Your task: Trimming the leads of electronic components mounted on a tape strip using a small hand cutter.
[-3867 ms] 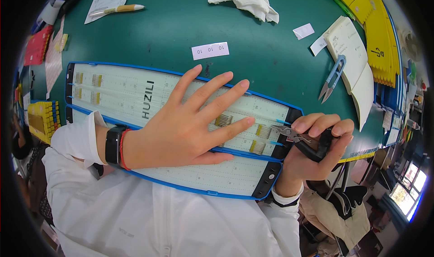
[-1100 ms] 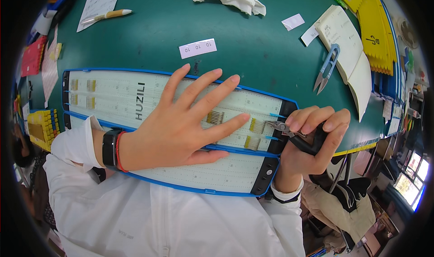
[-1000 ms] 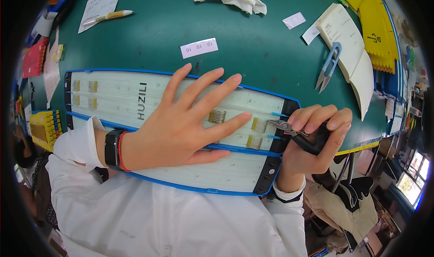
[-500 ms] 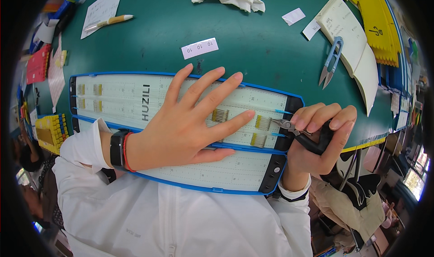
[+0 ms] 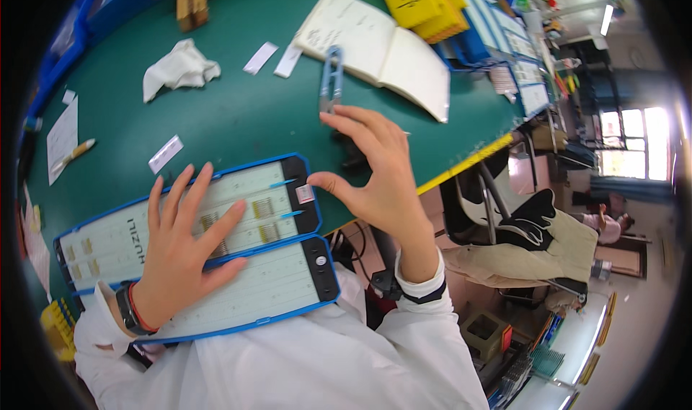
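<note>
My left hand (image 5: pixel 184 251) lies with fingers spread on a long, open, blue-edged case (image 5: pixel 259 320) with a pale, lined inside. Rows of thin wire-like pieces (image 5: pixel 263 208) sit in the case, partly hidden under that hand. Light blue pins (image 5: pixel 292 215) stick out near its black right end. My right hand (image 5: pixel 382 168) is raised beyond that end, thumb and fingers apart. Its fingertips overlap the blade end of blue-handled thread snips (image 5: pixel 331 75); contact cannot be told. A black, blurred shape (image 5: pixel 351 154), seemingly the pliers, lies on the table behind this hand.
An open notebook (image 5: pixel 360 39) lies beneath the snips' handles, near yellow cards (image 5: pixel 411 3). White cloth (image 5: pixel 180 70), paper slips (image 5: pixel 260 58), a pen (image 5: pixel 74 156) and paper lie on the green table (image 5: pixel 238 114). A chair with clothing (image 5: pixel 519 255) stands to the right.
My right hand has let go of the pliers and moved up and away from the case toward the snips. The view has swung right. My left hand stays spread on the case.
</note>
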The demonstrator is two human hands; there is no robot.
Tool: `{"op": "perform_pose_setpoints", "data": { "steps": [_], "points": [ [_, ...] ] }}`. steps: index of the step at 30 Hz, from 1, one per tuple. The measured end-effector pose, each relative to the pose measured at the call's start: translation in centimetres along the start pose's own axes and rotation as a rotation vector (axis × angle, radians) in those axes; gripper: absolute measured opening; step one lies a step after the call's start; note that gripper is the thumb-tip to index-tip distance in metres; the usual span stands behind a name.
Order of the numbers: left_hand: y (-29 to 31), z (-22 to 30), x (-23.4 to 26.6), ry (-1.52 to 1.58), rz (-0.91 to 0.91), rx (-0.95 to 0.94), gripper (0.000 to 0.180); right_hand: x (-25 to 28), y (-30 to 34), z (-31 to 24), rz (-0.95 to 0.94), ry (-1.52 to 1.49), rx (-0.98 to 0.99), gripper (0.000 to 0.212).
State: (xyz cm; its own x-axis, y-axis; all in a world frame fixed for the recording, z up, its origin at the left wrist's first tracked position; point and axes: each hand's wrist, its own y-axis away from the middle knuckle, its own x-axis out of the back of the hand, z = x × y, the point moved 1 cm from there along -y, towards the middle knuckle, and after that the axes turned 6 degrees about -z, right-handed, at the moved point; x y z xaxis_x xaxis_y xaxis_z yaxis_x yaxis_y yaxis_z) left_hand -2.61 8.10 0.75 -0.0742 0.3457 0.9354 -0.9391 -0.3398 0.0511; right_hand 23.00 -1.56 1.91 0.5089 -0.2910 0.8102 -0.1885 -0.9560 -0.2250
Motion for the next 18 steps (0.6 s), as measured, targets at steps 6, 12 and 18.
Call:
{"op": "perform_pose_setpoints", "data": {
  "steps": [6, 12, 18],
  "points": [
    [0.5, 0.3, -0.1, -0.015, 0.071, -0.032, 0.059, 7.7, 5.5, 8.1, 0.534, 0.196, -0.293, 0.022],
    [0.3, 0.5, -0.1, -0.022, 0.109, -0.047, 0.058, 9.3, 12.3, 14.0, 0.53, 0.342, -0.446, 0.013],
    [0.1, 0.1, -0.6, -0.024, 0.12, -0.077, 0.058, 7.4, 12.5, 14.8, 0.607, 0.372, -0.349, 0.01]
  ]
}}
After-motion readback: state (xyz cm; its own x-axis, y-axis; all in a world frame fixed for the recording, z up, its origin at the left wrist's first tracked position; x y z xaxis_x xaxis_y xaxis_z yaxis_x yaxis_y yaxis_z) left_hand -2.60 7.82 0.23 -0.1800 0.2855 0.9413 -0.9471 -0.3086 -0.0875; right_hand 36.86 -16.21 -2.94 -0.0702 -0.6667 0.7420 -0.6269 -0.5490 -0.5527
